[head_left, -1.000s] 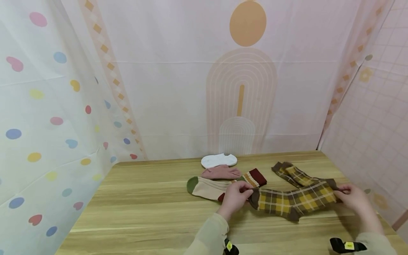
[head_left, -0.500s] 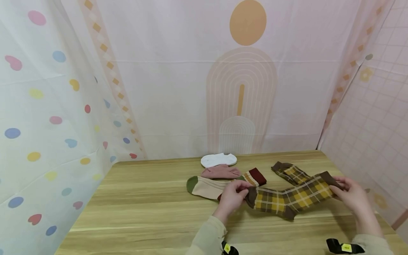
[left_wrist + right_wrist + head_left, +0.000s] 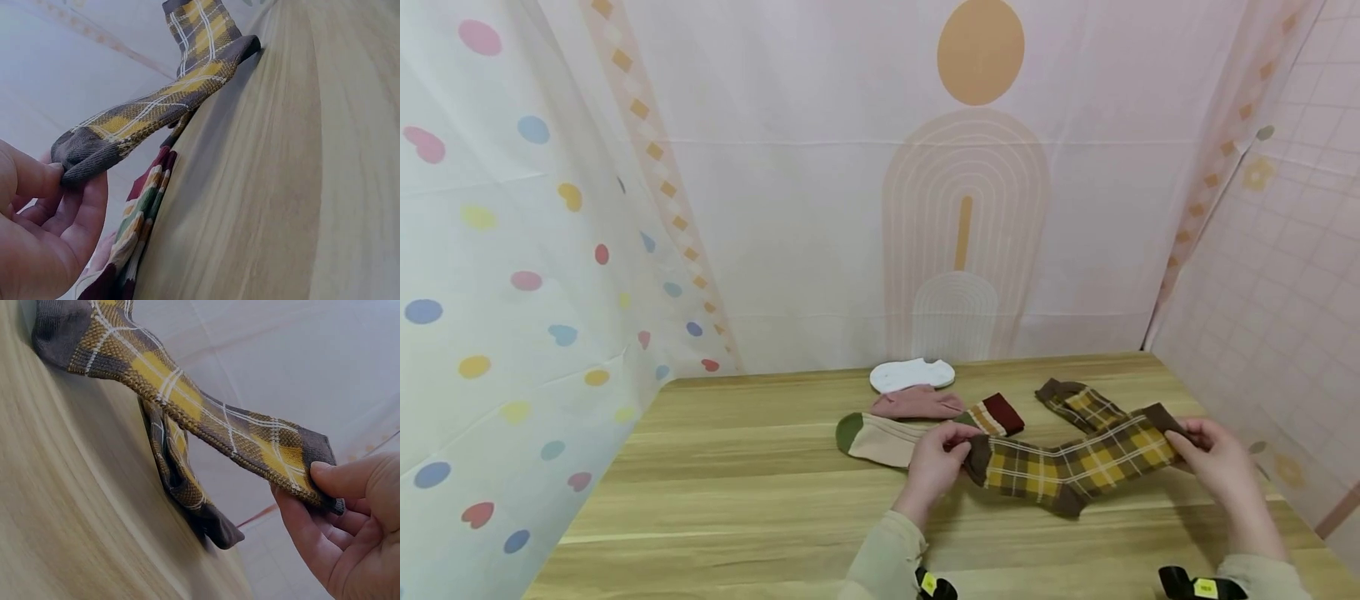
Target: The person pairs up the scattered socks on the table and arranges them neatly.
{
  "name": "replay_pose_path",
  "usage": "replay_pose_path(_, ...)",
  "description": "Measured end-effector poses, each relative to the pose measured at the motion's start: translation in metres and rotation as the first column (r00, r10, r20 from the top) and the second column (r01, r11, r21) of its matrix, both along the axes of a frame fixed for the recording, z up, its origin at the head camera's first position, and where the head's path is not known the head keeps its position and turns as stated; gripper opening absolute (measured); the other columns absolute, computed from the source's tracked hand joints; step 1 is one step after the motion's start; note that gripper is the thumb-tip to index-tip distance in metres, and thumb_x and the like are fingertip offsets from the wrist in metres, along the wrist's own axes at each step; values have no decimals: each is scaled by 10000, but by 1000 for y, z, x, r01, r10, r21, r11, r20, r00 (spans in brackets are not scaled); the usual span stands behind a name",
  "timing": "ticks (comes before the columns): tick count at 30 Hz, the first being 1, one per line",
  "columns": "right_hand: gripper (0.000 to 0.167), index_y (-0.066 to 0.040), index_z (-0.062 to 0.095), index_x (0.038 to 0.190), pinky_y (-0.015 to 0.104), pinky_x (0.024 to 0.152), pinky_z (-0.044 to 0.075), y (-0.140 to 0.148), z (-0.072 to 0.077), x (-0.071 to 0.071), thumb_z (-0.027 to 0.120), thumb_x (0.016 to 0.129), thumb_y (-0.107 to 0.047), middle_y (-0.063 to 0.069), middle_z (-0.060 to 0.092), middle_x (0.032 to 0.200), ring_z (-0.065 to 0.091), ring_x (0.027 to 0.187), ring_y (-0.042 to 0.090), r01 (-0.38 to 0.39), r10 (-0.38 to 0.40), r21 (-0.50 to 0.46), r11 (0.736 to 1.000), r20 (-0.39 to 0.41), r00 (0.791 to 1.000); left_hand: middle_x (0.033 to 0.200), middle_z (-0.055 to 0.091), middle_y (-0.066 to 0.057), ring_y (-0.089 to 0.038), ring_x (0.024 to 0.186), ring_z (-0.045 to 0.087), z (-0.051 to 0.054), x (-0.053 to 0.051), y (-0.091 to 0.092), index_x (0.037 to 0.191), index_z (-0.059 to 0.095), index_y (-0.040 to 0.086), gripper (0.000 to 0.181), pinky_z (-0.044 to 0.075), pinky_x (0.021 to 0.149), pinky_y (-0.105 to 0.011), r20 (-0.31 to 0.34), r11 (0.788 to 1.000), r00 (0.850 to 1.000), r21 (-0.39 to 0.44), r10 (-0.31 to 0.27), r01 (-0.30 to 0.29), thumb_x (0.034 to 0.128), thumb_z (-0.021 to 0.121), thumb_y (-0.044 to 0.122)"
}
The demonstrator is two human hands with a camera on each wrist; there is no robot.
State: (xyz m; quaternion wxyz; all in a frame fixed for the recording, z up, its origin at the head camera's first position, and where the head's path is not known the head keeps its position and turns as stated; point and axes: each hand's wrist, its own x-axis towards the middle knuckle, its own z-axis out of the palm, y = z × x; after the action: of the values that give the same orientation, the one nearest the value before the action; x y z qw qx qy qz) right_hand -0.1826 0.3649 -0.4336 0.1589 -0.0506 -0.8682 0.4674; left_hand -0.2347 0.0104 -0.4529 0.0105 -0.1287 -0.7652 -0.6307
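Note:
A brown and yellow plaid sock (image 3: 1075,462) is stretched between both hands, its dark heel hanging low near the table. My left hand (image 3: 936,467) pinches the dark toe between thumb and fingers, as the left wrist view shows. At the other end, my right hand (image 3: 1213,462) grips the dark cuff, thumb on top and fingers beneath. Behind the held sock lies a second plaid sock (image 3: 1078,404) on the table, partly covered by the first. Close behind the left hand is a beige sock pair (image 3: 880,440) with green toe and maroon striped cuff.
A pink sock (image 3: 917,402) and a white low-cut sock (image 3: 912,375) lie behind the beige ones, near the back edge of the wooden table (image 3: 722,483). Patterned cloth curtains (image 3: 805,208) surround the table at the back and sides.
The held plaid sock and both hands have shifted slightly left. Its cuff end has risen and spread flatter, the right hand's grip moving on it. The other socks have stayed put.

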Motion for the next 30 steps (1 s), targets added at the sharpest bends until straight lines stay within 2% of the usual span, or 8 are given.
replay_pose_path(4, 270, 203, 525, 1111, 216, 601, 557, -4, 1, 1, 572, 986, -32, 25, 639, 840, 557, 689, -26, 2, -2, -1, 1000, -22, 1000, 878, 658, -26, -88, 760, 560, 0, -1, -6, 1014, 752, 47, 226, 544, 579, -282, -29, 1000, 1000, -5, 10, -10, 911, 608, -93)
replay_pose_path(8, 250, 203, 524, 1108, 214, 601, 556, -8, 3, 0, 578, 978, -3, 77, 651, 862, 560, 693, -30, -27, 27, 16, 1000, -34, 999, 895, 670, -42, -96, 765, 553, 3, -2, -15, 1016, 751, 48, 221, 509, 563, -233, -77, 999, 997, -49, 20, -24, 914, 608, -86)
replay_pose_path(14, 226, 199, 509, 1105, 222, 610, 558, -16, 4, 0, 564, 981, 18, 182, 648, 908, 559, 706, -36, -63, 64, 17, 998, -18, 998, 954, 690, -74, -118, 787, 572, 9, -1, -29, 1033, 742, 31, 216, 504, 570, -207, -121, 996, 993, -88, -1, -9, 918, 604, -89)
replay_pose_path(18, 229, 192, 518, 1101, 242, 616, 564, -23, 5, -1, 583, 974, 14, 228, 654, 933, 567, 710, -31, -83, 83, 29, 996, 0, 997, 995, 701, -81, -158, 844, 610, 10, 0, -38, 1047, 739, 26, 220, 522, 618, -214, -146, 992, 989, -125, -10, -8, 917, 606, -90)
replay_pose_path(22, 224, 179, 534, 1095, 255, 621, 566, -32, 4, -2, 605, 960, 15, 229, 664, 943, 580, 713, -14, -115, 115, 27, 993, 0, 993, 1004, 704, -75, -181, 884, 617, 11, 0, -48, 1042, 740, 34, 216, 515, 676, -224, -175, 986, 985, -166, 1, -31, 919, 607, -83)
replay_pose_path(30, 178, 150, 559, 1065, 264, 603, 559, -51, 1, -4, 625, 932, 54, 174, 653, 906, 592, 681, 20, -172, 174, 35, 984, -55, 983, 999, 712, -101, -252, 949, 642, 12, -1, -73, 1031, 733, 7, 207, 520, 813, -291, -257, 977, 966, -199, 21, -74, 899, 617, -102)
